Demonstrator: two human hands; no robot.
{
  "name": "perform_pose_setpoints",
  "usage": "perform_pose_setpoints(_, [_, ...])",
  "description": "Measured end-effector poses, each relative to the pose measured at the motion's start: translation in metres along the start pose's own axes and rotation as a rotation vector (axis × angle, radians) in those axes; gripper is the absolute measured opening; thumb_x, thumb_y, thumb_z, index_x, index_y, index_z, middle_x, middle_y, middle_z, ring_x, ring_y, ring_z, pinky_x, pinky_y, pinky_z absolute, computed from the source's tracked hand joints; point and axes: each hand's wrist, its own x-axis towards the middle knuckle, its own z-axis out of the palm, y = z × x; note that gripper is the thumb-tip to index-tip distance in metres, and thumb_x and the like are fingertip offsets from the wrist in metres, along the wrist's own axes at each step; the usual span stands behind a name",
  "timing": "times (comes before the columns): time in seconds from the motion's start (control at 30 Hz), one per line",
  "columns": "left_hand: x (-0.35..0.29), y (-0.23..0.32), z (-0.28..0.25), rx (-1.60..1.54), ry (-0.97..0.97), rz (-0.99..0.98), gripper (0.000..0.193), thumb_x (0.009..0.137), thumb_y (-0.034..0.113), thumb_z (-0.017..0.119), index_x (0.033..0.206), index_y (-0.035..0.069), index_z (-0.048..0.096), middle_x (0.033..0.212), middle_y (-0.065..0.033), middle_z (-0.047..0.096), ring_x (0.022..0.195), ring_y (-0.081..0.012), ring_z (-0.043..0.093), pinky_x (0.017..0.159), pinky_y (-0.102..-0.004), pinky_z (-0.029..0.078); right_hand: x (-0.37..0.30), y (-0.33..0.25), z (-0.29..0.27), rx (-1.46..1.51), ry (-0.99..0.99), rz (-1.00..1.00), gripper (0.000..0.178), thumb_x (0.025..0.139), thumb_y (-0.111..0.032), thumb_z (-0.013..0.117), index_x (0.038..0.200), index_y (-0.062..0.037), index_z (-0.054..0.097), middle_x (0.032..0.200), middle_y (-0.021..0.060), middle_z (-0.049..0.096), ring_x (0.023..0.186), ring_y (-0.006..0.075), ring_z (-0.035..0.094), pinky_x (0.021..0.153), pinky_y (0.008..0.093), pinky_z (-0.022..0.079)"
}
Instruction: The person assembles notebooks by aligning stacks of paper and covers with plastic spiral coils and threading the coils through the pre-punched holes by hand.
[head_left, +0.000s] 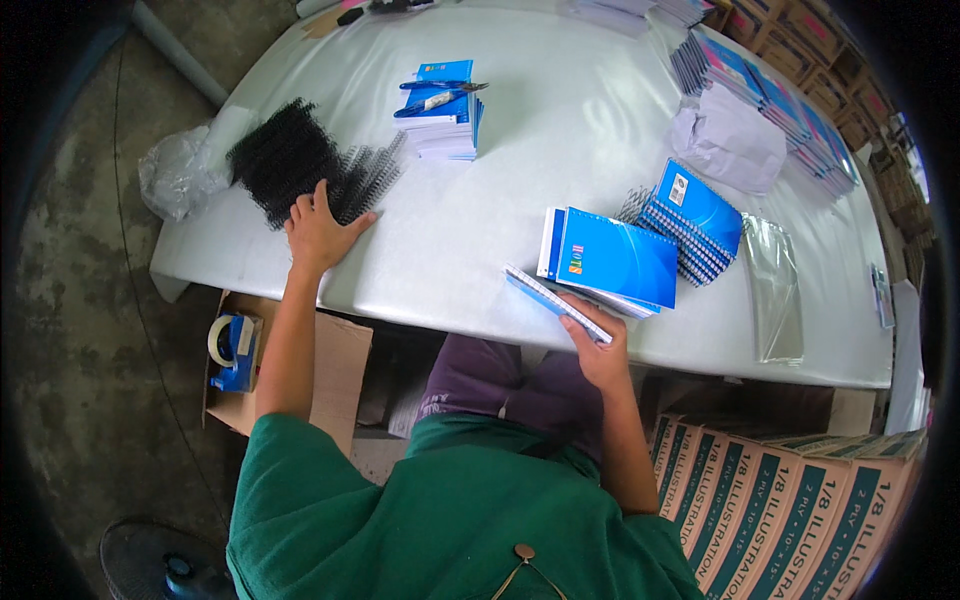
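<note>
1. I see the left hand [318,238] palm down, spread wide, farther forward than the right.
2. I have the left forearm [286,350] slanting slightly inward.
3. I see the right hand [604,358] curled in a grip, its forearm [628,445] angled inward.

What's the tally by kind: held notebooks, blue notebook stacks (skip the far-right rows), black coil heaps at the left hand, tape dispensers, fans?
Notebook in right hand: 1
Blue stacks: back stack, fanned stack, coil-bound stack: 3
Black coil heap at left hand: 1
Tape dispenser: 1
Fan: 1
Total: 7
</note>
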Motion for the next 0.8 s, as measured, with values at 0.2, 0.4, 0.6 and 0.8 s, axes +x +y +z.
perform_pose_setpoints(0.2, [0.015,-0.03,0.016,0.134,0.171,0.012,0.106,0.061,0.068,0.066,0.139,0.007,0.027,0.133,-0.0234,0.034,0.126,-0.0391,0.03,0.103,-0.0511,0.022,0.001,0.0,0.002,0.007,-0.008,0.008,0.025,0.082,0.001,0.06,0.106,0.001,0.063,0.102,0.013,0.066,0.09,0.0158,0.06,0.082,0.0268,0.044])
perform_pose_setpoints(0.4, [0.009,-0.01,0.007,0.215,0.145,0.027,0.111,0.06,0.069,0.066,0.14,0.005,0.024,0.142,-0.0239,0.024,0.132,-0.0393,0.02,0.106,-0.051,0.017,0.002,0.001,0.002,-0.015,0.016,-0.027,0.024,0.082,0.0,0.06,0.106,0.0008,0.063,0.101,0.0127,0.066,0.09,0.0155,0.06,0.082,0.0263,0.044])
perform_pose_setpoints(0.6, [0.011,0.004,-0.009,0.047,-0.089,-0.033,0.118,0.055,0.071,0.068,0.141,0.005,0.021,0.141,-0.0269,0.022,0.133,-0.0408,0.015,0.105,-0.0539,0.014,0.0,0.0,-0.001,0.001,0.007,0.009,0.024,0.082,0.0,0.06,0.106,0.0008,0.063,0.102,0.013,0.066,0.092,0.0161,0.06,0.084,0.0268,0.044])
perform_pose_setpoints(0.8, [0.026,-0.007,-0.007,0.083,-0.164,-0.054,0.123,0.052,0.073,0.068,0.143,0.009,0.017,0.141,-0.0286,0.02,0.134,-0.0418,0.01,0.106,-0.055,0.01,0.0,0.001,0.0,-0.011,0.006,0.013,0.024,0.082,0.001,0.06,0.106,0.0012,0.063,0.101,0.0131,0.066,0.093,0.0164,0.06,0.084,0.0268,0.044])
